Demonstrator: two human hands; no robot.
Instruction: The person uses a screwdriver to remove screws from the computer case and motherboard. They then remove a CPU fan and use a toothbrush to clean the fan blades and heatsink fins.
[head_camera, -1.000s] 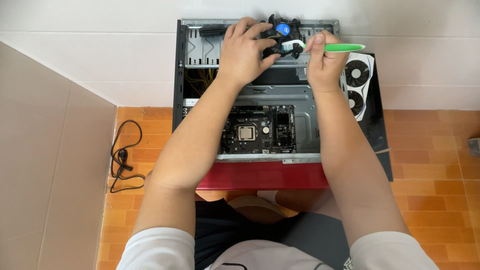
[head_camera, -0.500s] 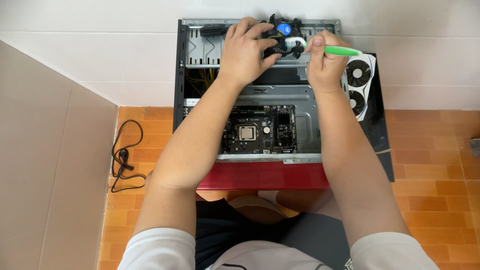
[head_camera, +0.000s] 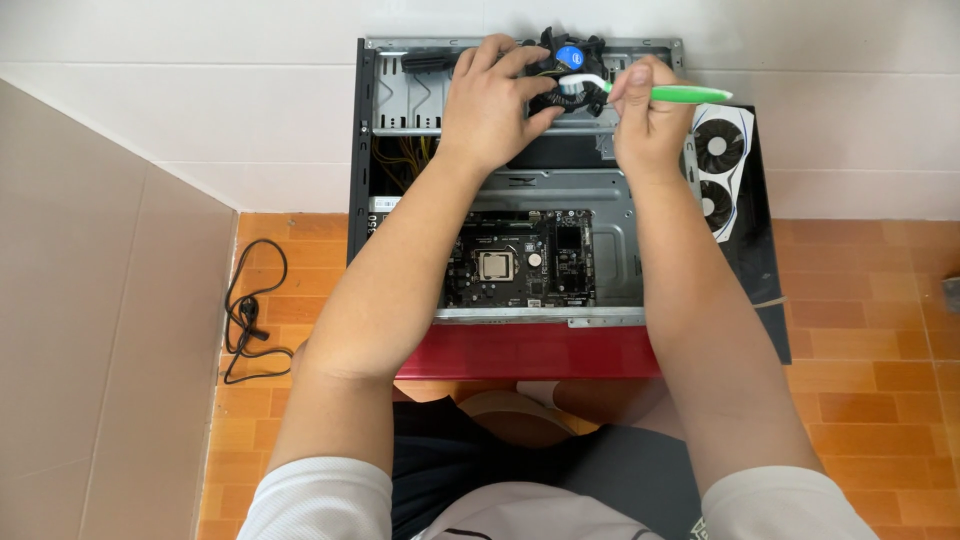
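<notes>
An open computer case (head_camera: 380, 120) lies on its side in front of me, with a dark motherboard (head_camera: 520, 258) inside. Over the far end of the case my left hand (head_camera: 495, 100) grips a black round cooler fan (head_camera: 570, 58) with a blue centre. My right hand (head_camera: 645, 115) holds a green toothbrush (head_camera: 670, 94), its white bristle head resting against the fan.
A white graphics card (head_camera: 718, 165) with two fans lies on a black panel (head_camera: 760, 270) to the right of the case. A black cable (head_camera: 250, 320) is coiled on the orange tile floor at the left. A red stool edge (head_camera: 520, 350) supports the case. White wall tiles lie beyond.
The toothbrush has shifted slightly against the fan; both hands stay in nearly the same place over the far end of the case.
</notes>
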